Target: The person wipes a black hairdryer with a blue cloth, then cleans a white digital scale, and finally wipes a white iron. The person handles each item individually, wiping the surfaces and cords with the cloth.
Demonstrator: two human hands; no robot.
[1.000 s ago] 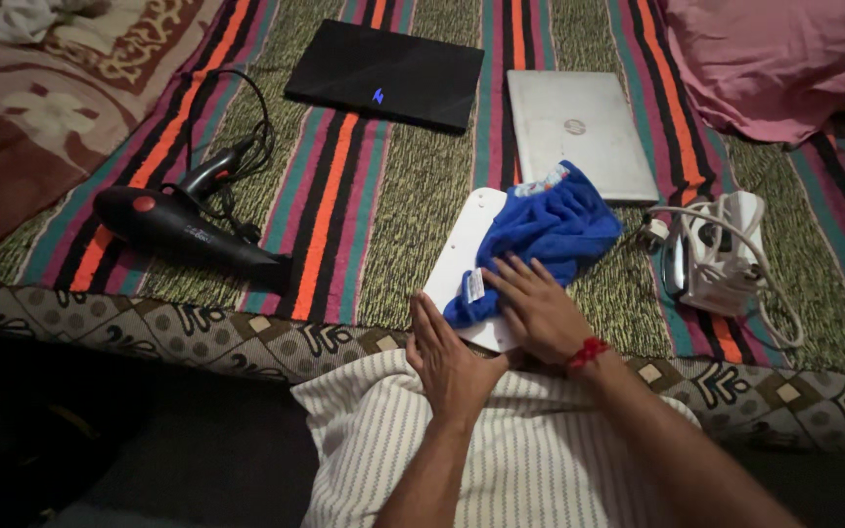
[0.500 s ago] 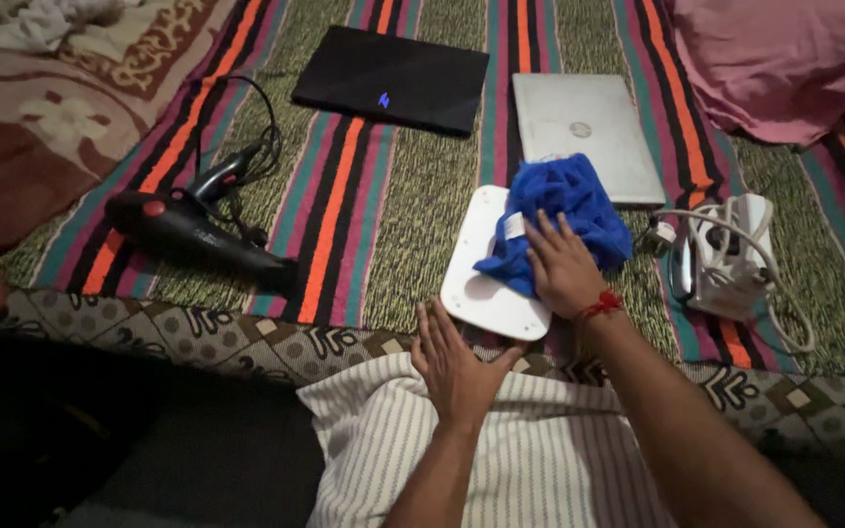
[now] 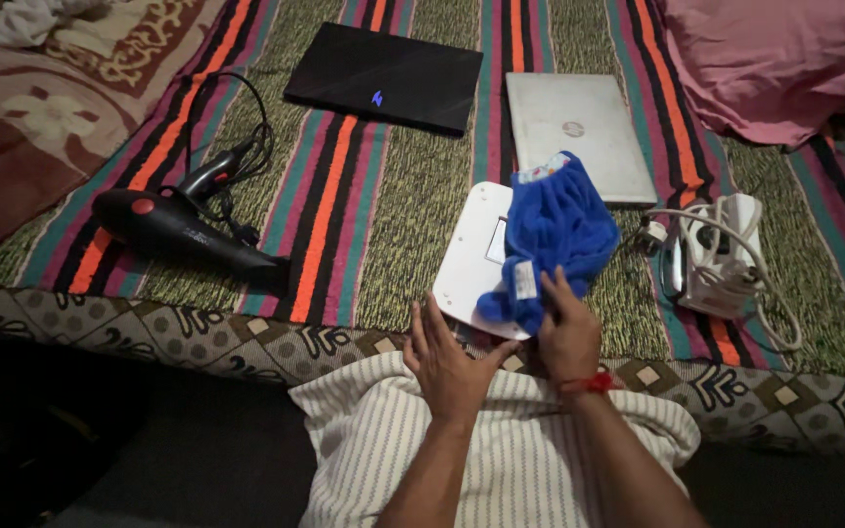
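Hands meet at the near edge of the bed: the right hand (image 3: 567, 337), a red thread at its wrist, has its fingers (image 3: 552, 293) closed on the lower end of a blue cloth (image 3: 556, 227), pinching the fabric just beside its small white tag. The cloth is bunched and lies draped over the right part of a white tablet-shaped board (image 3: 471, 262), which rests flat on the striped bedspread (image 3: 383, 215) close to the patterned border. The left hand (image 3: 449, 367) is released, fingers straight and together, palm turned toward the right, its fingertips touching or almost touching the board's near edge; it grips nothing. Under both forearms lies a cream striped cloth (image 3: 501, 450).

Farther back on the bedspread, a closed black laptop (image 3: 383, 76) and a closed silver laptop (image 3: 577, 132) lie side by side, the silver one just behind the blue cloth. To the left, well apart from the hands, a black hair dryer (image 3: 173, 227) lies with its cord looped behind it. To the right of the board sits a white clothes iron (image 3: 721, 254) wrapped in its white cable. A pink pillow (image 3: 775, 59) fills the far right corner.
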